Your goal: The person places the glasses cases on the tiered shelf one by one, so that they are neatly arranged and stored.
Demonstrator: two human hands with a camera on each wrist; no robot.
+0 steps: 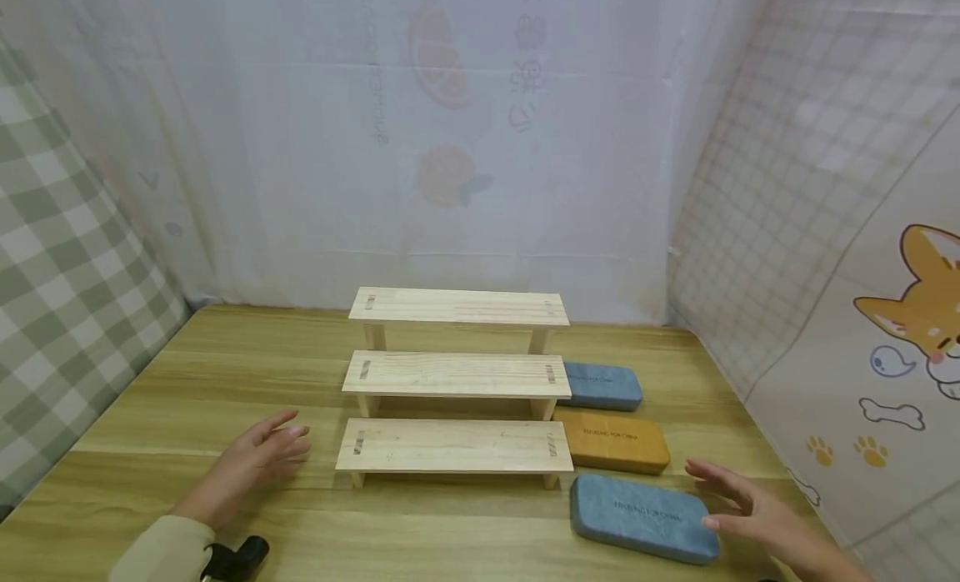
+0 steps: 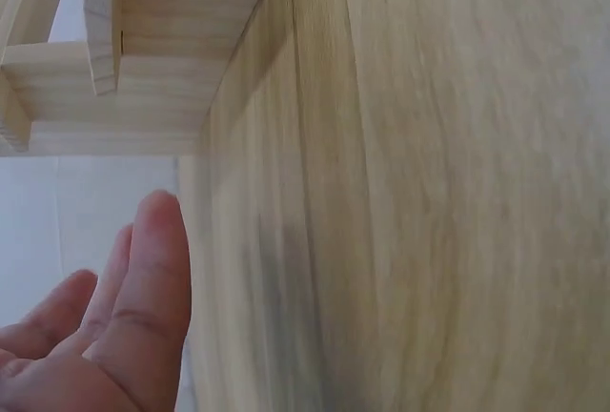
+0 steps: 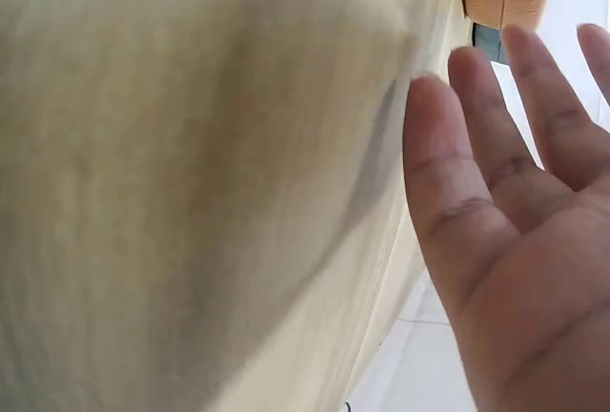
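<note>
A pale wooden stand with three stepped shelves [image 1: 454,446] occupies the middle of the table. Along its right side lie a blue glasses case [image 1: 641,515] in front, a mustard-yellow case [image 1: 617,443] behind it, and another blue case [image 1: 602,386] farthest back, the rear two partly hidden by the shelves. My left hand [image 1: 258,457] hovers left of the lowest shelf, fingers extended and holding nothing. At the right end of the front blue case is my right hand [image 1: 750,511], fingers spread and relaxed, thumb close to the case's edge.
The wood-grain table [image 1: 300,532] runs back to a white printed curtain [image 1: 300,173]. Green checked cloth [image 1: 67,223] hangs on the left, and a sheet with a cartoon dog [image 1: 930,307] closes off the right. A black strap device [image 1: 236,559] sits on the left wrist.
</note>
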